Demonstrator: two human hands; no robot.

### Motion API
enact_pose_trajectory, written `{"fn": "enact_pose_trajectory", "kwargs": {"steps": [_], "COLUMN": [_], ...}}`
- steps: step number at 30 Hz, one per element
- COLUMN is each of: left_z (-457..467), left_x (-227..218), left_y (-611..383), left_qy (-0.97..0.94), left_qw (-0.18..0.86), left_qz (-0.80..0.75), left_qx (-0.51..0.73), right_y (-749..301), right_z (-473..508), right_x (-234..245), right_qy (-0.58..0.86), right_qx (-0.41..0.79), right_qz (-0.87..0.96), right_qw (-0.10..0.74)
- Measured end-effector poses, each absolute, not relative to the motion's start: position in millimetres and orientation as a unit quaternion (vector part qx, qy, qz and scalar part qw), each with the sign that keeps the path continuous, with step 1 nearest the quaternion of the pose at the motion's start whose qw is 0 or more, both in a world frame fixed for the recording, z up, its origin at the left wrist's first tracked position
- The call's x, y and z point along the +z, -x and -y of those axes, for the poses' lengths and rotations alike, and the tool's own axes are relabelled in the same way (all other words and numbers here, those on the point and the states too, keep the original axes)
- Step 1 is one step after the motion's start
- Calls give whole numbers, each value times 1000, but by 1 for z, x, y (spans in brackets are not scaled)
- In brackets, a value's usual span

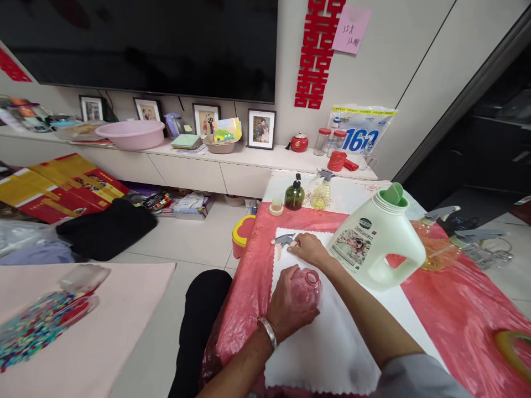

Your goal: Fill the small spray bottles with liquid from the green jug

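Observation:
A clear pink bottle [306, 290] with an uncapped neck is held by my left hand [284, 304], whose fingers wrap around its side, above the white cloth [327, 354]. A silver bracelet sits on that wrist. My right hand [309, 249] reaches farther forward, its fingers closed at the end of a grey spray trigger head [284, 240] at the cloth's far left corner. Just right of my right arm stands a large pale green detergent jug [375, 243], with a green scoop-like piece [392, 193] in its open mouth.
Behind the cloth are a green pump bottle [294, 194], a clear spray bottle [321, 193] and a small cap-like piece [276, 207]. Orange-tinted spray bottles [442, 251] stand right of the jug. Red plastic sheeting [244, 309] covers the table. A tape roll [514, 345] lies at right.

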State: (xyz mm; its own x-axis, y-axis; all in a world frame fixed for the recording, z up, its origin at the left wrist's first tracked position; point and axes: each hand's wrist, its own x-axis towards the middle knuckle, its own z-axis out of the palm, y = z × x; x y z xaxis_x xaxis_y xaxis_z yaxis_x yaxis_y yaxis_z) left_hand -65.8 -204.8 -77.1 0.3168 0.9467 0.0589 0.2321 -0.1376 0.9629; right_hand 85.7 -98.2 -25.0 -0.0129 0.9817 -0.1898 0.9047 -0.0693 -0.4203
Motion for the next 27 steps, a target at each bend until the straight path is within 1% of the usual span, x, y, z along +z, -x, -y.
{"fn": "enact_pose_trajectory", "kwargs": {"steps": [3,6,8,12,14,17,20,22,27], "left_z": [203,202,201,201,202,202,201,201,201], "left_x": [-78,-82,-87,-94,-95,-93,-91,-91,-92], "left_y": [65,64,64,66,66,66,65,65,65], "left_qy": [-659,-666,-669,-675,-678,-681,-680,-680,-680], "left_qw": [472,471,473,464,456,452,455,457,458], "left_qz": [-452,-444,-433,-414,-412,-417,-415,-413,-410], "left_qx": [372,370,375,398,402,398,398,398,400], "right_y": [-76,-82,-94,-123,-132,-133,-123,-114,-104], "right_z": [93,98,106,134,151,175,194,202,212], "right_x": [-26,-12,5,49,70,92,101,101,80], "right_qy": [707,706,698,645,607,553,478,441,445], "right_qx": [234,251,264,282,283,259,229,215,191], "right_qz": [660,643,624,566,536,490,449,450,500], "right_qw": [96,158,231,429,514,622,720,746,718]}}
